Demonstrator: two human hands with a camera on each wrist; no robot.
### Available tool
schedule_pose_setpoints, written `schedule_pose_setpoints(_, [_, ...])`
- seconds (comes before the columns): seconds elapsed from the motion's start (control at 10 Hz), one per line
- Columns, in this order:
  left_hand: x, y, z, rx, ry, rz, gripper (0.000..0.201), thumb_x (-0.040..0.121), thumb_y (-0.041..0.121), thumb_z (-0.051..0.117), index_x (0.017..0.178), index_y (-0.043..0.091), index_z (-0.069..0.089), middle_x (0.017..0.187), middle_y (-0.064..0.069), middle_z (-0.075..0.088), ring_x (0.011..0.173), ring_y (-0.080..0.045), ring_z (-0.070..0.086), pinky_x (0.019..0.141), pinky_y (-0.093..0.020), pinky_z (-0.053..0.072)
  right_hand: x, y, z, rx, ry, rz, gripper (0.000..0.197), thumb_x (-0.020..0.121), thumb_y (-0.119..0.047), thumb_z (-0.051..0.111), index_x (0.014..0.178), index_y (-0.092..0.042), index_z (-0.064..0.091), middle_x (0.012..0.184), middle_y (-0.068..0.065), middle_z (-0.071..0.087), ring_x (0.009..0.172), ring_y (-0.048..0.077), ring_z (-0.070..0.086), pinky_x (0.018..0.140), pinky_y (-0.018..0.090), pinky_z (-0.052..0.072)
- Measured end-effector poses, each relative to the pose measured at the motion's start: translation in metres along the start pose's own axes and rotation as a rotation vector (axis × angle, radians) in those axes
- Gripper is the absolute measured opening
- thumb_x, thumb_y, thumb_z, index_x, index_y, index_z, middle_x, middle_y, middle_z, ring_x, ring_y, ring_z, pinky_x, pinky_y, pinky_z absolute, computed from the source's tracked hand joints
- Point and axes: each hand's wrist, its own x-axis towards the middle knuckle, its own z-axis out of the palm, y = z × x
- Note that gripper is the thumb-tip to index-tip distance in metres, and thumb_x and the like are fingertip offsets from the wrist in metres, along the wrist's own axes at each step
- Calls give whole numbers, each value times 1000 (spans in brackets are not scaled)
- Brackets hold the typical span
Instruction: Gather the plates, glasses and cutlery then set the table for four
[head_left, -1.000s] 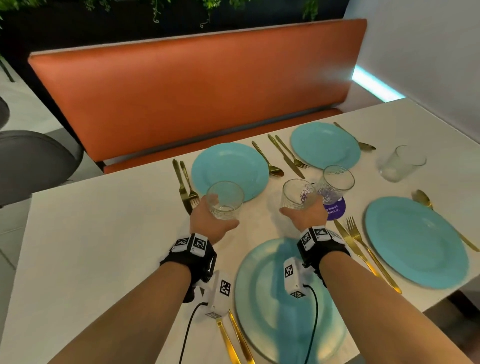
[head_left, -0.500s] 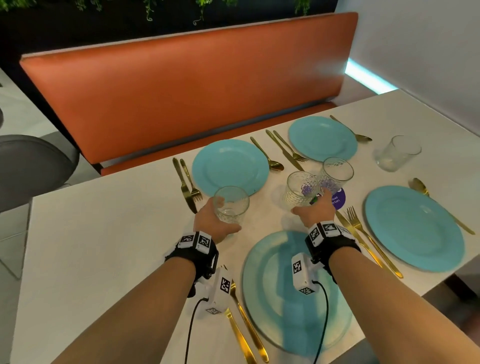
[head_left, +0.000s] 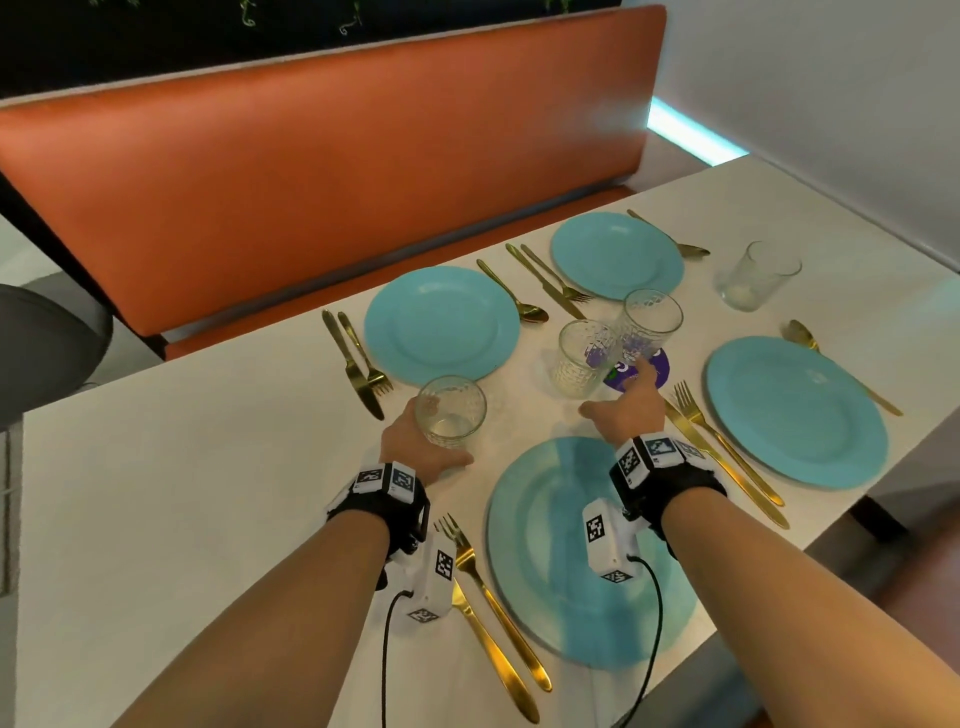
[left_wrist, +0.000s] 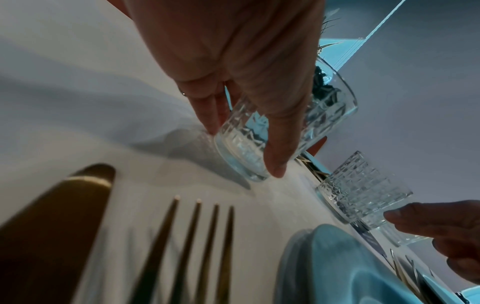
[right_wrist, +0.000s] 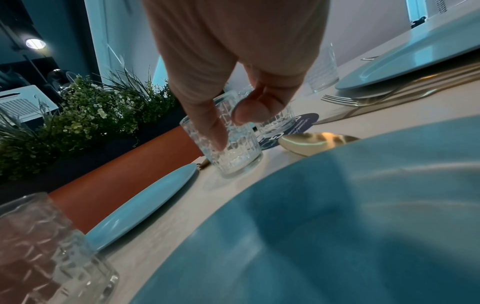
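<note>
Here, the left hand (head_left: 415, 447) grips a patterned glass (head_left: 451, 411) standing on the white worktop (head_left: 156, 493), beside a gold fork (head_left: 363, 353). Rightward, the right hand (head_left: 631, 410), fingers spread apart, reaches 2 patterned glasses (head_left: 584, 358) near a purple coaster (head_left: 660, 371). 4 turquoise plates (head_left: 795, 410) are laid out.

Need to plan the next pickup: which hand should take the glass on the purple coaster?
Right hand: its fingers already reach the coaster glass. Left hand grips another glass.
</note>
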Motion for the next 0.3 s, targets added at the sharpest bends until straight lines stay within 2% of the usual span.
schedule_pose_setpoints(0.2, [1, 2, -2, -34, -35, -1, 97, 60, 30, 87, 140, 13, 35, 141, -7, 49, 132, -25, 45, 108, -30, 35, -10, -2, -2, 10, 14, 11, 91, 72, -6, 76, 147, -13, 24, 143, 12, 45, 131, 29, 44, 105, 36, 39])
schedule_pose_setpoints(0.3, [2, 1, -4, -33, -34, 28, 104, 52, 38, 89, 138, 14, 36, 141, -5, 48, 131, -25, 45, 110, -33, 36, -15, -4, -5, 28, 43, 4, 90, 72, -7, 75, 147, -14, 26, 142, 12, 46, 130, 29, 46, 104, 35, 40])
